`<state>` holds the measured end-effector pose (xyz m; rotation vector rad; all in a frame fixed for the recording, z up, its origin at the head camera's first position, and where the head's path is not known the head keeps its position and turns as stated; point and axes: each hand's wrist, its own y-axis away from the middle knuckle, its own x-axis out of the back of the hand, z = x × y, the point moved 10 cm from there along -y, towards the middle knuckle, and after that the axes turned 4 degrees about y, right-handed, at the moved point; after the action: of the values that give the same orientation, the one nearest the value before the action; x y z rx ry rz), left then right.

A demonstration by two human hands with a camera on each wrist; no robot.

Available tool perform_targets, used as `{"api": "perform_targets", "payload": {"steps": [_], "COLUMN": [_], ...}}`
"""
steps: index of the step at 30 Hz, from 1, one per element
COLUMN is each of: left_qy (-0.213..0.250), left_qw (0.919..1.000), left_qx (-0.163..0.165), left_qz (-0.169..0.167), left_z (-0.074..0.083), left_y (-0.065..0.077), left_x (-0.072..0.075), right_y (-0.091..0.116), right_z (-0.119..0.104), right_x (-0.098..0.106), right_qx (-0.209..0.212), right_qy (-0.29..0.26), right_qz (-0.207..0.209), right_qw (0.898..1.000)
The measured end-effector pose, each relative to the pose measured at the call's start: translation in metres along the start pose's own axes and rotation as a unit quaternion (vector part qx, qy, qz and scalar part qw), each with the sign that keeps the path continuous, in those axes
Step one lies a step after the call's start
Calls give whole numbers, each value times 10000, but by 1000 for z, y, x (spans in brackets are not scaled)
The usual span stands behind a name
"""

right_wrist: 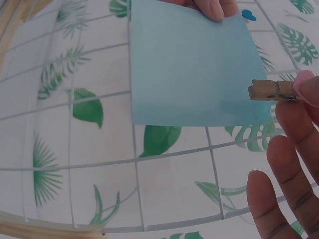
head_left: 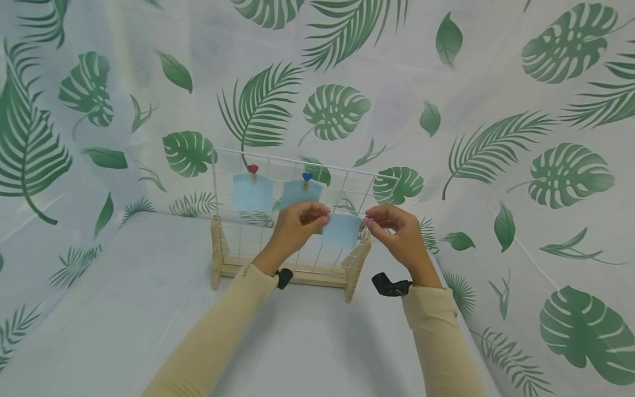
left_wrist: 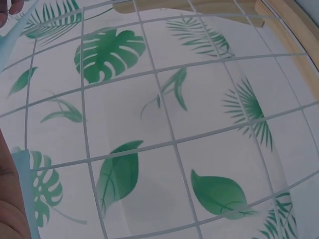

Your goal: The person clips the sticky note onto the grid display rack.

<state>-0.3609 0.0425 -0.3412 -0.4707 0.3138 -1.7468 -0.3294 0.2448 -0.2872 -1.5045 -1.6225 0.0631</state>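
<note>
A light blue square of paper (right_wrist: 194, 69) hangs in front of the white wire grid (head_left: 307, 259). My left hand (head_left: 303, 223) pinches this sheet by its upper left corner in the head view. Between thumb and forefinger, my right hand (head_left: 397, 229) pinches a small wooden clothespin (right_wrist: 271, 90), its tip at the paper's edge in the right wrist view. Whether its jaws grip the sheet I cannot tell. Two more blue papers hang on the grid: one (head_left: 252, 194) under a clothespin with a red heart (head_left: 253, 169), another (head_left: 297, 193) under one with a blue heart (head_left: 307, 177).
Wooden feet (head_left: 216, 253) and a wooden base bar (head_left: 302, 277) carry the grid on a white table (head_left: 149, 309). Behind it hangs a white cloth with green leaves (head_left: 337, 113). A black wrist camera mount (head_left: 391, 285) sits at the right wrist.
</note>
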Motion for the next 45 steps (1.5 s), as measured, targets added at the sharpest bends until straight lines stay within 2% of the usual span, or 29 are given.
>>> {"api": "perform_targets", "payload": {"steps": [8, 12, 22, 36, 45], "left_qy": [-122, -149, -82, 10, -2], "left_qw": [9996, 9992, 9993, 9982, 9973], "left_qx": [-205, -283, -247, -219, -225], "left_qz": [160, 229, 282, 561, 696], "left_z": [8, 10, 10, 9, 10], "left_y": [-7, -11, -17, -22, -27], "left_x": [2, 3, 0, 2, 1], "right_y": [-9, -13, -22, -32, -36], "right_z": [-3, -3, 2, 0, 1], "right_x": [8, 9, 9, 9, 7], "right_qx": [120, 52, -205, -184, -372], "right_qy": [38, 121, 116, 129, 267], "right_qz": [65, 21, 10, 10, -25], "right_qw": [9999, 9999, 9997, 9997, 9989]}}
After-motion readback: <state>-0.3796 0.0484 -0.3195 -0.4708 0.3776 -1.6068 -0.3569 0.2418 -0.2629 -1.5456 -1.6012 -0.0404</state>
